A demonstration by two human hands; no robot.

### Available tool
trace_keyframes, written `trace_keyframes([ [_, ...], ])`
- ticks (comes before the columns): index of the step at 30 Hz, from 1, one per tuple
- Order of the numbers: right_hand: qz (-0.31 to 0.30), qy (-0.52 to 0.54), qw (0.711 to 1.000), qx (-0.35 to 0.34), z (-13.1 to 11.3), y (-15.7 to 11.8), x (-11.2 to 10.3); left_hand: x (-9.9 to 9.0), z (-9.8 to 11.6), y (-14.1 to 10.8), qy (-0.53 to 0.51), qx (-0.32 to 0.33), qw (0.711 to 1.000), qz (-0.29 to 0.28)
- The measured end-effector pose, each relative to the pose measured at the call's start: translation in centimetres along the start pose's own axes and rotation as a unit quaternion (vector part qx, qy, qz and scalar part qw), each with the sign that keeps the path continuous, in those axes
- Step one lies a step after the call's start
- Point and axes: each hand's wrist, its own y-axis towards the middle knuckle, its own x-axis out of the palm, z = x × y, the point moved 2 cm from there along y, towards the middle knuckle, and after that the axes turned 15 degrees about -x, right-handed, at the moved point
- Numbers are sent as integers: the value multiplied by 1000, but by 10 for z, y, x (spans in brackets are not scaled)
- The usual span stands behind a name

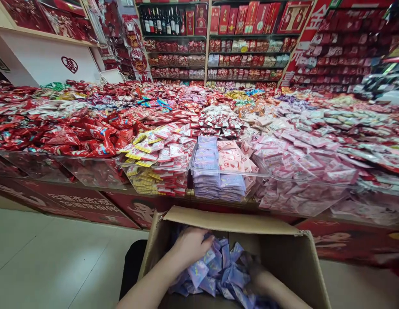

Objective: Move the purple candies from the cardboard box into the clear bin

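- I see one long desk [93, 208] spanning my view, heaped with more packets than I can count; at the front are red packets [93, 137] on the left and pale pink packets [302, 159] on the right.
- Behind it stands one shelf unit [207, 43], split by one upright into two bays; the left bay's top row holds dark bottles, too small to count surely.
- I have one open cardboard box [289, 253] in front of the desk, its back flap raised between my hands and the desk front.
- One clear bin [230, 173] at the desk edge, behind the flap, holds two visible groups of stacked purple packets [206, 154], with light pink packets [230, 154] between and beside them.
- One dark shape [131, 266] stands just left of the box.
- Both hands are inside the box, apart from each other: the left hand [191, 244] has fingers curled over the packets at the left, but I cannot tell if it grips one; the right hand [255, 274] is blurred at the right, its grip unclear to me.
- The loose purple packets [215, 262] lie jumbled in the box, between and under my hands, overlapping too much to count.
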Motion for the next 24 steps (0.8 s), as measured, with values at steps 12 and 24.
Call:
trace_keyframes([
  [12, -131, 81, 986, 71, -21, 29, -8, -2, -19, 6, 100, -74, 991, -45],
  [24, -267, -211, 873, -348, -111, 34, 56, -48, -6, -18, -255, 40, 913, -317],
])
